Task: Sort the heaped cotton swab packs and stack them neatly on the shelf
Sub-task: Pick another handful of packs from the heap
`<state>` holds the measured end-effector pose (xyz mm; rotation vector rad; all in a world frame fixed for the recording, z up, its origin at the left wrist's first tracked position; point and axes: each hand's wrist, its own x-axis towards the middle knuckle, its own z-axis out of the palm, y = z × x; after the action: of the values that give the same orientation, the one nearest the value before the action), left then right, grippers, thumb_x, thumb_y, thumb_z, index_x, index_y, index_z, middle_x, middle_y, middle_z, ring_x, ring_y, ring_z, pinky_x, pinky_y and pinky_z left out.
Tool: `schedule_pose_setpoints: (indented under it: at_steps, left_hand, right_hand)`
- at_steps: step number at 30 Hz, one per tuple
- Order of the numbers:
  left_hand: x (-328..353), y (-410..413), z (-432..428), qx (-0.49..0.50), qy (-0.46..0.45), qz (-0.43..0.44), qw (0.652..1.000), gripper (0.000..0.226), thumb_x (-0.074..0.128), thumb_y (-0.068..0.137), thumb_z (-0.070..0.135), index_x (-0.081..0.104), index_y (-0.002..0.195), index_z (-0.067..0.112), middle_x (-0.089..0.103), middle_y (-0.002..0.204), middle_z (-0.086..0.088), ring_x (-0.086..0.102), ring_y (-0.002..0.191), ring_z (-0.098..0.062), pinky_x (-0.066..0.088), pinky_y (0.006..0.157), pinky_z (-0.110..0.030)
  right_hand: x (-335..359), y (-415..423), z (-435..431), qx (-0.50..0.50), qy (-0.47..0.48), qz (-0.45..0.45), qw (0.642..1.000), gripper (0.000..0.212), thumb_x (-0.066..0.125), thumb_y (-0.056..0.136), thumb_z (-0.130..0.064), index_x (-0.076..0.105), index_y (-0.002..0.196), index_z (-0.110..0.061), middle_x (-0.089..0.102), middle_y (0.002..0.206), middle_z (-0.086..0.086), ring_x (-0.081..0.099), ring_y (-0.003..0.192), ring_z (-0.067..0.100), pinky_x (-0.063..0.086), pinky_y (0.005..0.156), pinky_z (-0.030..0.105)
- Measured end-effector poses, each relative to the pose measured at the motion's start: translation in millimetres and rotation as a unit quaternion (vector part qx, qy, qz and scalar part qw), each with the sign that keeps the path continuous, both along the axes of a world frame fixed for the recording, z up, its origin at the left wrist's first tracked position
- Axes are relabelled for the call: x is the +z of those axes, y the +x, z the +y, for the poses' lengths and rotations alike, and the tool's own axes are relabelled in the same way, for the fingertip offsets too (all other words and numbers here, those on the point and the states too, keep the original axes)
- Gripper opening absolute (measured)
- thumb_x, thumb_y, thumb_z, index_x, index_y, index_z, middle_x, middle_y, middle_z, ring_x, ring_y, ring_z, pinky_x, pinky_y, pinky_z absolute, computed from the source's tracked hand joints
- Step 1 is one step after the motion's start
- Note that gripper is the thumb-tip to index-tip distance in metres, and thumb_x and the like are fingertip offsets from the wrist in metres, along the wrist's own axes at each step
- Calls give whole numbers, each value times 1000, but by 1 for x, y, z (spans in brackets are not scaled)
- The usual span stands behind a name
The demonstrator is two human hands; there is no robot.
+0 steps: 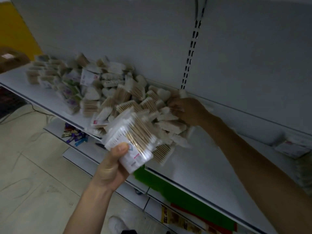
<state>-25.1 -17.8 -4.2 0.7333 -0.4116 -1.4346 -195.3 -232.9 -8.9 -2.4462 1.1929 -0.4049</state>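
A big heap of cotton swab packs lies on the white shelf, against its back panel. My left hand holds a small stack of swab packs in front of the shelf edge, thumb on top. My right hand reaches into the right end of the heap, fingers closed around a swab pack there. At the far left of the shelf, some packs stand in neater rows.
More flat packs lie at the shelf's right end. Lower shelves hold small wrapped items and a green price strip. A slotted upright runs up the back panel. A cardboard box sits far left. Tiled floor below.
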Motion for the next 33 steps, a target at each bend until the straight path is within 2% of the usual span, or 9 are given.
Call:
schedule_pose_setpoints:
  at_steps: [4, 8, 13, 17, 21, 24, 26, 30, 33]
  left_hand:
    - [2, 7, 0, -4, -6, -6, 1000, 64, 97, 7, 37, 78, 67, 23, 75, 86, -4, 72, 81, -21, 61, 68, -40]
    - [8, -6, -10, 39, -13, -85, 996, 57, 97, 14, 41, 77, 64, 23, 73, 73, 1, 71, 70, -13, 58, 60, -29]
    - [17, -35, -23, 87, -60, -158, 982, 39, 91, 50, 18, 77, 86, 20, 75, 87, -1, 72, 81, -16, 57, 65, -25]
    - [18, -61, -25, 48, -55, -207, 976, 32, 71, 66, 8, 68, 97, 10, 75, 89, -3, 72, 83, -20, 56, 66, -26]
    - [11, -71, -17, -8, -32, -78, 996, 50, 96, 26, 23, 74, 69, 15, 72, 73, -2, 71, 68, -16, 59, 59, -31]
    - [2, -76, -9, -44, -29, 34, 998, 62, 98, 11, 37, 76, 66, 17, 74, 86, -7, 72, 83, -23, 57, 80, -47]
    - [-3, -80, -6, -65, -61, 69, 994, 63, 99, 17, 36, 77, 74, 17, 73, 92, -8, 70, 89, -26, 58, 79, -47]
    - [-14, -85, -6, -138, -155, 114, 972, 51, 80, 74, 32, 67, 120, 16, 67, 119, -6, 62, 113, -24, 50, 95, -44]
    - [-23, -82, -1, -141, -163, 116, 970, 55, 81, 71, 37, 66, 120, 18, 66, 120, -5, 60, 114, -24, 42, 104, -45]
  right_hand:
    - [15, -1, 7, -98, -1, -161, 982, 19, 59, 92, -15, 67, 109, -8, 68, 100, 7, 62, 92, 18, 43, 73, 22]
    - [42, -20, 38, -151, 110, -363, 913, 6, 57, 94, -12, 63, 93, -10, 61, 79, -1, 56, 63, -5, 43, 56, 11]
    - [50, -44, 83, -166, 227, -459, 843, 12, 56, 93, -25, 67, 90, -19, 70, 94, 7, 65, 87, 20, 54, 76, 37]
    - [46, -49, 125, -94, 244, -444, 857, 20, 51, 89, -31, 64, 102, -23, 72, 93, -5, 69, 84, 12, 58, 65, 31]
    - [43, -77, 132, -140, 183, -505, 832, 21, 51, 90, -26, 64, 102, -15, 72, 87, -4, 69, 80, 10, 54, 60, 23]
    - [32, -91, 129, -198, 164, -510, 821, 12, 50, 96, -18, 61, 95, -22, 71, 80, -12, 68, 76, 6, 55, 59, 21]
    - [24, -89, 134, -187, 192, -483, 834, 13, 52, 96, -16, 62, 95, -24, 71, 79, -13, 68, 76, 5, 56, 60, 22]
    - [19, -76, 147, -151, 229, -468, 840, 13, 54, 95, -17, 63, 93, -25, 69, 73, -20, 65, 70, -5, 48, 53, 13]
    - [19, -72, 148, -143, 235, -486, 829, 13, 53, 95, -16, 65, 93, -21, 70, 74, -15, 66, 70, 0, 50, 55, 15]
